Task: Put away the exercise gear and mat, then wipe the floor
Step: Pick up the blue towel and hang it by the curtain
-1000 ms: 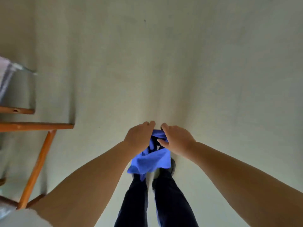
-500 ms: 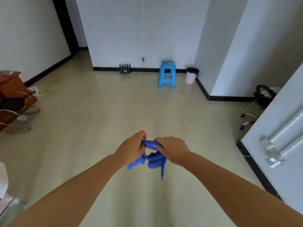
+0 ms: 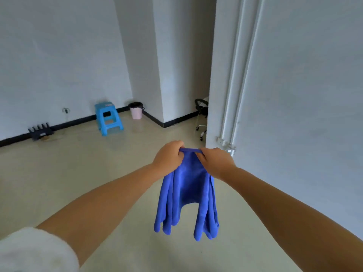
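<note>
A blue cloth [image 3: 188,195] hangs in folds in front of me, above the pale floor [image 3: 59,183]. My left hand [image 3: 169,157] grips its top edge on the left. My right hand [image 3: 215,161] pinches the same edge on the right, a short stretch of cloth taut between the two hands. The lower corners of the cloth dangle free in the air. No mat or exercise gear shows in this view.
A white wall corner with pipes [image 3: 233,95] stands close on my right. Farther back against the wall are a blue plastic stool [image 3: 108,118], a pink bin [image 3: 136,110], a black rack [image 3: 40,130], and an office chair base [image 3: 202,118] behind the corner.
My view has lifted from the floor to the room and turned right. The bunched cloth has been pulled open and now hangs long between my hands.
</note>
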The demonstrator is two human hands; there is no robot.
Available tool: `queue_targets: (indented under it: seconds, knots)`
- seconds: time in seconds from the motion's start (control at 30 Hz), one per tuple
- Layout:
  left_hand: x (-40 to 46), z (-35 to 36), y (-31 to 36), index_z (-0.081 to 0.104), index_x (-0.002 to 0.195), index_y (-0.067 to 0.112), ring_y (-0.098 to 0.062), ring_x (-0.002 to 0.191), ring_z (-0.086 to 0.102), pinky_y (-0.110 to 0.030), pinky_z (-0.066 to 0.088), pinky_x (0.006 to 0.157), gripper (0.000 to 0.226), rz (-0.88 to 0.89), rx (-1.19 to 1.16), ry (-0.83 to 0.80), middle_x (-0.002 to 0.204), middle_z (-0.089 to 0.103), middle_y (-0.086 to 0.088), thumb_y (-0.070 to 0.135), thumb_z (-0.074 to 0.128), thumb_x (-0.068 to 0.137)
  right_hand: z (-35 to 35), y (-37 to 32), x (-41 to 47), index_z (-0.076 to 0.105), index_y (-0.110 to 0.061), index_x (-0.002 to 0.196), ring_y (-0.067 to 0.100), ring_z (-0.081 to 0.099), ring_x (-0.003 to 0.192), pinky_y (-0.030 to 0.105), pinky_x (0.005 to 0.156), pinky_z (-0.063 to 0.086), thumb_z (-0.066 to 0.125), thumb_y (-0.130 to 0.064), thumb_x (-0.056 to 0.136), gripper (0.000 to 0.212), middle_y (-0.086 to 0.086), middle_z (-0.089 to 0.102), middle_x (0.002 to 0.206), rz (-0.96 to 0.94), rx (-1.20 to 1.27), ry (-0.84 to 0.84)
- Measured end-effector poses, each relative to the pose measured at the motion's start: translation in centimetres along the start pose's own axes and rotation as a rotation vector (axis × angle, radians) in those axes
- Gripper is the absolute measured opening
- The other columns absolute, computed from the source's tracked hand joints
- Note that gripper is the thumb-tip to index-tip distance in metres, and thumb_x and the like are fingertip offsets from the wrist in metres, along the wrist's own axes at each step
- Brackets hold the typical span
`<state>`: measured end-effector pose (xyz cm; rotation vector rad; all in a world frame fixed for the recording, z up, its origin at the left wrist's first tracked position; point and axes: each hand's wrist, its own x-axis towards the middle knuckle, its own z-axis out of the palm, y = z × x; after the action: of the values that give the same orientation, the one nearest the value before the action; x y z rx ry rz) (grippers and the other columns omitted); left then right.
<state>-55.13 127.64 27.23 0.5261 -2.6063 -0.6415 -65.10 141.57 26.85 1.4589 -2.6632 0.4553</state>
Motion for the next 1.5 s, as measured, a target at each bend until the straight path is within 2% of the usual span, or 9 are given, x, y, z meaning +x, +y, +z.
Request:
queue_targets:
  seconds: [0.1,0.23,0.43,0.53,0.77,1.0,1.13,1.27,1.5]
  knots:
    - [0.5,4.7,6.4,0.052,0.073,0.014,-0.019,0.064,0.045,-0.027,0.035,0.056,0.019,0.112,-0.141,-0.158,0.063,0.049,0.003,0.000,0.044,0.083,-1.7,5.6,-6.2,0.056,-0.015,0.099,0.026,0.057,0.080,0.033,0.063,0.042,0.026,-0.036,0.101,0.037,0.005,0.062,0.088,0.234,0.036,0.043]
    - [-1.0,12.2,17.1,0.063,0.089,0.011,-0.010,0.069,0.050,-0.017,0.038,0.061,0.022,0.239,-0.325,-0.358,0.075,0.057,0.005,0.003,0.042,0.089,-4.1,12.9,-16.9,0.058,-0.006,0.090,0.026,0.053,0.072,0.032,0.061,0.039,0.037,-0.022,0.099,0.028,0.004,0.057,0.074,0.559,0.309,0.180]
    - [-8.7,22.8,34.3,0.062,0.086,0.006,-0.014,0.068,0.048,-0.026,0.040,0.068,0.021,0.456,-0.425,-0.688,0.075,0.058,-0.004,0.017,0.046,0.094,-7.7,21.2,-36.6,0.047,-0.014,0.072,0.015,0.038,0.059,0.024,0.053,0.031,0.040,-0.014,0.095,0.024,-0.002,0.045,0.064,0.942,0.527,0.346]
    - [-13.6,26.6,42.8,0.061,0.083,0.004,-0.014,0.068,0.046,-0.023,0.038,0.065,0.027,0.593,-0.420,-0.816,0.074,0.057,-0.005,0.023,0.048,0.096,-10.1,23.9,-46.7,0.039,-0.015,0.066,0.016,0.035,0.060,0.025,0.053,0.028,0.039,-0.016,0.096,0.030,-0.002,0.041,0.062,1.043,0.448,0.403]
    - [-26.6,32.2,60.3,0.061,0.075,0.015,-0.009,0.067,0.051,-0.019,0.040,0.064,0.025,0.843,-0.476,-1.011,0.072,0.061,0.002,0.022,0.049,0.097,-17.2,27.0,-67.4,0.057,-0.005,0.083,0.017,0.044,0.069,0.026,0.058,0.034,0.036,-0.018,0.097,0.028,0.003,0.053,0.075,1.239,0.249,0.411]
    - [-39.3,36.5,77.5,0.051,0.063,0.014,-0.008,0.057,0.045,-0.019,0.037,0.057,0.036,1.078,-0.579,-1.248,0.060,0.052,0.006,0.031,0.053,0.095,-22.7,29.0,-85.3,0.058,0.000,0.090,0.023,0.048,0.075,0.030,0.062,0.031,0.035,-0.017,0.100,0.030,0.010,0.058,0.080,1.544,0.072,0.672]
    - [-45.9,39.2,86.5,0.057,0.072,0.012,-0.007,0.062,0.054,-0.018,0.043,0.061,0.030,1.200,-0.626,-1.389,0.068,0.059,0.005,0.030,0.053,0.095,-26.7,30.7,-94.9,0.046,-0.010,0.075,0.019,0.043,0.073,0.030,0.055,0.020,0.035,-0.017,0.101,0.029,-0.002,0.044,0.068,1.648,-0.075,0.646]
    - [-50.8,43.1,96.3,0.057,0.073,0.013,-0.004,0.062,0.054,-0.015,0.040,0.059,0.030,1.318,-0.641,-1.437,0.068,0.059,0.008,0.030,0.051,0.097,-29.9,35.0,-103.8,0.056,-0.003,0.092,0.020,0.048,0.076,0.030,0.060,0.033,0.034,-0.021,0.101,0.030,0.003,0.053,0.081,1.717,-0.139,0.633]
    - [-57.6,51.0,111.2,0.059,0.079,0.010,-0.004,0.063,0.052,-0.017,0.038,0.059,0.033,1.518,-0.511,-1.448,0.070,0.057,0.006,0.034,0.048,0.098,-33.0,42.7,-116.2,0.056,-0.017,0.101,0.023,0.053,0.085,0.035,0.073,0.043,0.031,-0.027,0.101,0.026,0.000,0.057,0.092,1.848,-0.204,0.508]
